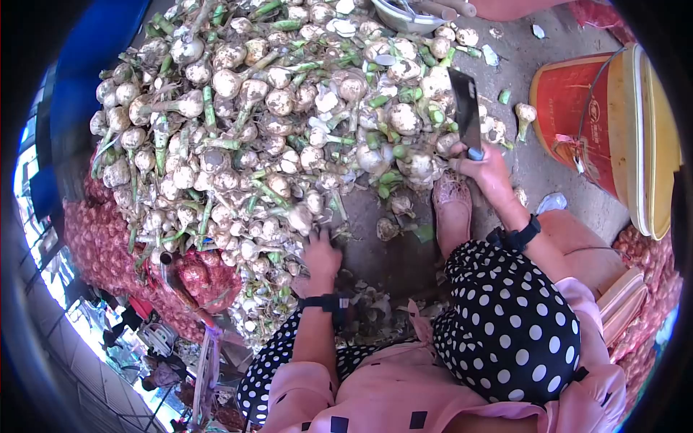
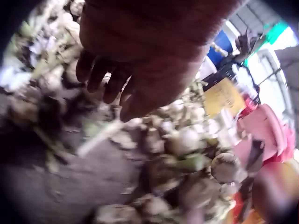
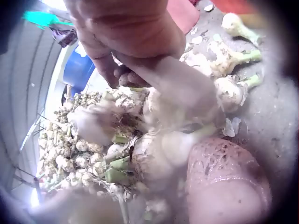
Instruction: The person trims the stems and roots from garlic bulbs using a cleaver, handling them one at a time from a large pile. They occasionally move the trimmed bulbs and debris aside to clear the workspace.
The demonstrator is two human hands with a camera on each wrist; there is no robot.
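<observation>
My right hand [image 1: 489, 173] grips a cleaver [image 1: 467, 108] by its handle, the dark broad blade pointing away from me over the right edge of the garlic heap [image 1: 238, 123]. In the right wrist view the blade is a pale blur beneath the hand [image 3: 131, 32]. My left hand [image 1: 322, 256] reaches to the near edge of the heap with its fingers loosely extended. A motion-blurred garlic bulb [image 1: 299, 218] shows just beyond those fingertips. The left wrist view shows the hand [image 2: 145, 56] dark, fingers hanging over a cut stem [image 2: 99, 137], nothing between them.
A red and yellow bucket [image 1: 574, 108] stands at the right. Red mesh sacks [image 1: 108, 245] of bulbs lie at the left. A white basin [image 1: 408, 20] sits beyond the heap. My shod foot [image 1: 453, 206] is close below the right hand. Stem offcuts [image 1: 504, 96] lie on the concrete.
</observation>
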